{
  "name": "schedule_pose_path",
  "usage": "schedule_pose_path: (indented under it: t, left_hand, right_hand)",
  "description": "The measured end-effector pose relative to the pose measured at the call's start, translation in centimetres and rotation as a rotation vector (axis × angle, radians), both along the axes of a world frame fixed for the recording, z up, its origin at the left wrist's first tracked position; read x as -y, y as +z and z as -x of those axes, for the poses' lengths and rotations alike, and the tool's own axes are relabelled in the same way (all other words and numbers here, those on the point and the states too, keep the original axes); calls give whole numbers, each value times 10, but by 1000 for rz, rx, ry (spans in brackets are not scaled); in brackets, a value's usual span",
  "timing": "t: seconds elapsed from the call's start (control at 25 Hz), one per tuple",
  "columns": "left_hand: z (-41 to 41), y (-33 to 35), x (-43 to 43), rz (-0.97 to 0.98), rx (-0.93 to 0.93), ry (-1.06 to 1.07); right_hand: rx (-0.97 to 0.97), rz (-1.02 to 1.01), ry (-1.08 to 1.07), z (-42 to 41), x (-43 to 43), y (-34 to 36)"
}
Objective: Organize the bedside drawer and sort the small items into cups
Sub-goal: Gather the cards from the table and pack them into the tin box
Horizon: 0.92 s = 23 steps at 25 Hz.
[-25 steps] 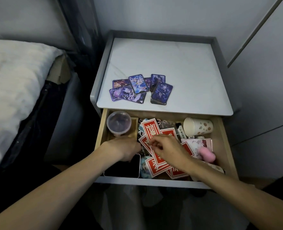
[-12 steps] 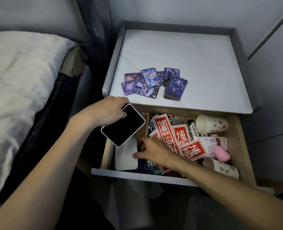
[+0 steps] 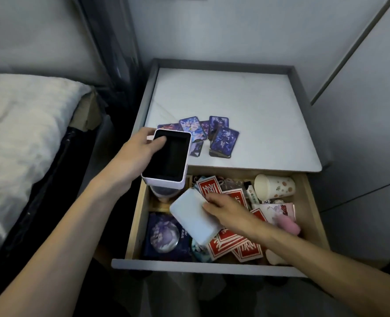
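The bedside drawer (image 3: 313, 202) is pulled out, full of small items. My left hand (image 3: 134, 154) grips a pink box with a black face (image 3: 167, 159) and holds it above the drawer's back left corner. My right hand (image 3: 226, 208) grips a white rectangular device (image 3: 190, 216), tilted up over the drawer's left half. Red cards (image 3: 233, 245) lie scattered in the middle. A spotted paper cup (image 3: 275, 187) lies on its side at the back right. A clear cup (image 3: 164, 194) sits partly hidden under the pink box.
Purple picture cards (image 3: 223, 139) lie fanned on the white nightstand top (image 3: 258, 115). A dark purple booklet with a round badge (image 3: 165, 234) fills the drawer's front left. A pink object (image 3: 287, 224) rests at the right. The bed (image 3: 22, 138) is on the left.
My left hand has lifted the pink box out of the drawer up towards the nightstand top. My right hand has taken hold of the white device and tilted it up.
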State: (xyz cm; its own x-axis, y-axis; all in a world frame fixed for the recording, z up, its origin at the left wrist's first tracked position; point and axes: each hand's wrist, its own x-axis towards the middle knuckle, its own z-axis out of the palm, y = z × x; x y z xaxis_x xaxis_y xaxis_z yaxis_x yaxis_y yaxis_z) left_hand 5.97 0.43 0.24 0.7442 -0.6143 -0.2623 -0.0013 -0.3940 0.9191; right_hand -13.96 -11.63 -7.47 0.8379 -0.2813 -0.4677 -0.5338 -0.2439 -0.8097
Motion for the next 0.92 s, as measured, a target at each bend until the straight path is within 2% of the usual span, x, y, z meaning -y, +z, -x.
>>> schedule_pose_path:
  t: [0.08,0.16,0.24,0.32,0.48,0.56,0.72,0.8,0.92]
  left_hand:
    - [5,5,7,125,-171,15]
    - [12,12,14,157,-280,22]
    - [15,17,27,160,-342,34]
    - [9,19,43,129,-326,48]
    - [-24,15,104,79,-210,99]
    - [-48,12,134,22,-73,64]
    - [-104,-1,182,-63,109,47]
    - [-131,-12,202,-123,221,16]
    - [-168,-22,225,-298,528,-64]
  right_hand:
    - [37,-98,-148,16,25,19]
    - [74,-112,-267,26,56,33]
    - [66,-102,-320,25,96,48]
    - [90,-37,-345,10,141,64]
    - [203,38,-458,-50,239,90]
    - [219,83,-513,-76,281,80]
    - [229,381,-425,-102,332,54]
    - [259,437,-378,-113,347,49]
    - [193,594,-306,-124,367,42]
